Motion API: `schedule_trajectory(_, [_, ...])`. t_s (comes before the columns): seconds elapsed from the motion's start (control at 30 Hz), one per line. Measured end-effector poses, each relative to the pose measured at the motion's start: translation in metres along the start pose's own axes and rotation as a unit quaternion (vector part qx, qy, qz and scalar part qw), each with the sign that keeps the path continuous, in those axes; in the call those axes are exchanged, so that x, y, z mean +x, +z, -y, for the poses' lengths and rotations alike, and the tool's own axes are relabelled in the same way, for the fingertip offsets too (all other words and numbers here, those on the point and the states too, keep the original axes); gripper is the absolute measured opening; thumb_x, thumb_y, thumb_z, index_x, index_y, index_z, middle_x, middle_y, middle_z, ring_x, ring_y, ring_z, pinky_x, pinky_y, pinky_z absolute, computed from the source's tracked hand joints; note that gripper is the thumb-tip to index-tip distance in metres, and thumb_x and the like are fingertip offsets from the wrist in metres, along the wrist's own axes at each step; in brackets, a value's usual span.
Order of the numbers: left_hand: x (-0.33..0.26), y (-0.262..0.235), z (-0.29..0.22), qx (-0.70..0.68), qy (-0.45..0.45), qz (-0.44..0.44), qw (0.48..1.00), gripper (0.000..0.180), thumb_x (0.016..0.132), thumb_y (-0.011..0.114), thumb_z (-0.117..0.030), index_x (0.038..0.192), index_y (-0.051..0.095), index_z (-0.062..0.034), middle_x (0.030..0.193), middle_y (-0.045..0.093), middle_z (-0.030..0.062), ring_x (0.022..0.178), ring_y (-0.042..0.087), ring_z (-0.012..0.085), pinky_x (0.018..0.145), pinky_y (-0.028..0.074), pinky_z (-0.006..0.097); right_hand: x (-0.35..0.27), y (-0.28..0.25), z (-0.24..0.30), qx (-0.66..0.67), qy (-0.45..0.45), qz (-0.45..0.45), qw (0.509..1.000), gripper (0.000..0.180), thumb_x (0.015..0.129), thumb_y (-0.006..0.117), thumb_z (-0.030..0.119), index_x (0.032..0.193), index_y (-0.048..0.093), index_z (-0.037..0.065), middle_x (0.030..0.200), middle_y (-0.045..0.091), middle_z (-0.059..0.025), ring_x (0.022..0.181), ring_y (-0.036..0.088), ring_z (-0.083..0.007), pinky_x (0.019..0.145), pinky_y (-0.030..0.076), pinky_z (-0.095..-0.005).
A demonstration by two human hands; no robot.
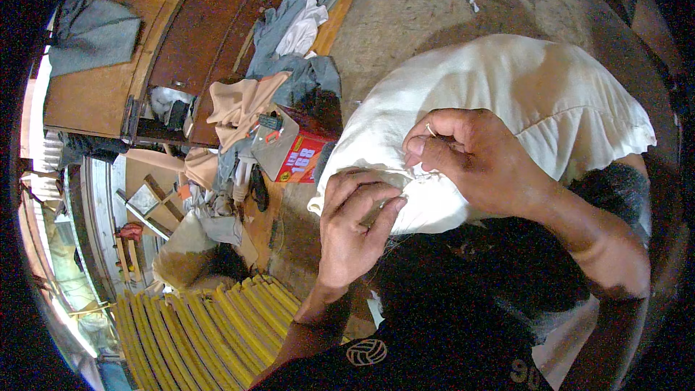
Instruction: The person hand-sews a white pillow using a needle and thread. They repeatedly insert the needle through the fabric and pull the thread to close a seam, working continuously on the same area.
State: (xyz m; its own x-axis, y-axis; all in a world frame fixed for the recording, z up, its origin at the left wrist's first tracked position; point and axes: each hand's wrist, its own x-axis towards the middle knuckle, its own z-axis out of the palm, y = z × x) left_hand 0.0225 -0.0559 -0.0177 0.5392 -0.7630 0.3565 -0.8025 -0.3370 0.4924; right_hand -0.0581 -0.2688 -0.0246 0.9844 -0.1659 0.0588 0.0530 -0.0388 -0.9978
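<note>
A plump white cushion (572, 94) lies across my lap, a seam running over its right part. At its near-left edge, my left hand (347, 239) curls its fingers over the gathered cloth, thumb bent toward the fingertips. My right hand (492, 163) is closed in a pinch just above the same edge, thumb against forefinger. A small pale loop (431, 129) shows by the forefinger; whether it is thread or something else is too small to tell. The cloth between the hands is bunched and puckered.
Left of the cushion stands a red and grey box (304, 152) with small items on top. Peach cloth (242, 105) and grey cloth (315, 80) are heaped beyond it. Yellow slats (203, 326) lie at lower left. A wooden cabinet (188, 29) stands at far left.
</note>
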Motion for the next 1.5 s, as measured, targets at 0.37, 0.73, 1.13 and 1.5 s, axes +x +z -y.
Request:
schedule_trajectory(0.37, [0.005, -0.003, -0.006, 0.005, -0.071, 0.090, 0.993, 0.014, 0.082, 0.079, -0.005, 0.094, 0.072, -0.0050, 0.098, 0.069, 0.0104, 0.099, 0.062, 0.0304, 0.091, 0.049, 0.040, 0.002, 0.001, 0.001, -0.066, -0.020, -0.028, 0.997, 0.024, 0.100, 0.064, 0.018, 0.094, 0.070, -0.005, 0.076, 0.068, -0.0061, 0.071, 0.061, -0.0088, 0.065, 0.050, -0.0277])
schedule_trajectory(0.73, [0.000, -0.004, 0.000, -0.112, -0.112, 0.031, 0.987, 0.014, 0.087, 0.074, -0.001, 0.097, 0.067, -0.0050, 0.099, 0.068, 0.0113, 0.100, 0.063, 0.0288, 0.090, 0.049, 0.039, 0.004, 0.001, -0.001, -0.061, -0.008, -0.007, 0.998, 0.023, 0.099, 0.065, 0.015, 0.090, 0.070, -0.005, 0.077, 0.069, -0.0065, 0.071, 0.061, -0.0090, 0.065, 0.051, -0.0281])
schedule_trajectory(1.13, [-0.006, 0.006, 0.002, -0.123, -0.093, -0.008, 0.988, 0.011, 0.093, 0.066, 0.001, 0.102, 0.062, -0.0038, 0.099, 0.066, 0.0130, 0.097, 0.064, 0.0295, 0.089, 0.050, 0.038, 0.005, 0.000, -0.005, -0.014, -0.011, -0.005, 1.000, 0.029, 0.093, 0.061, 0.022, 0.082, 0.070, -0.004, 0.070, 0.069, -0.0137, 0.063, 0.067, -0.0217, 0.063, 0.052, -0.0370])
schedule_trajectory(1.5, [-0.008, 0.028, 0.010, -0.153, -0.061, -0.051, 0.985, 0.014, 0.091, 0.068, 0.002, 0.102, 0.062, -0.0032, 0.099, 0.066, 0.0139, 0.099, 0.063, 0.0308, 0.091, 0.049, 0.040, 0.010, -0.004, -0.005, 0.035, 0.066, 0.083, 0.994, 0.024, 0.101, 0.063, 0.017, 0.101, 0.069, -0.006, 0.085, 0.073, -0.0113, 0.071, 0.070, -0.0153, 0.065, 0.057, -0.0289])
